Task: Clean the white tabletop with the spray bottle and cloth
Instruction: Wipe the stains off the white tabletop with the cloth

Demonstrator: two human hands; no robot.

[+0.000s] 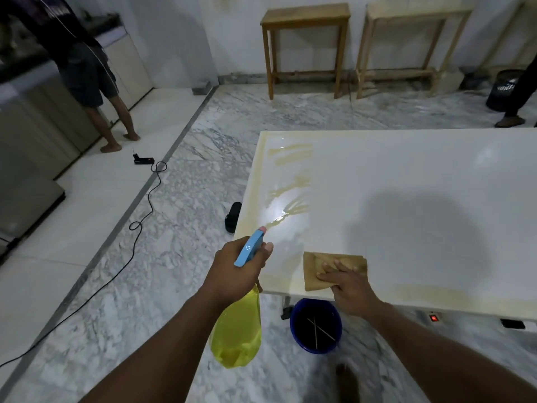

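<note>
Left hand [236, 267] around spray bottle [237, 330]

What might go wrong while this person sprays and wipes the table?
1. The spray bottle in the left hand aims near the left edge of the tabletop; mist may wet the marble floor and make it slippery.
2. Liquid running off the near edge might drip toward the lit power strip below.

desk [406, 175]: white, smooth, glossy, with light glare and yellowish wet-looking streaks | spray bottle [236, 330]: translucent yellow plastic body, shiny blue plastic head | cloth [316, 266]: brown matt fabric, folded | floor [189, 228]: polished grey-veined marble | bucket [315, 303]: blue plastic | stool [305, 16]: plain matt wood
</note>
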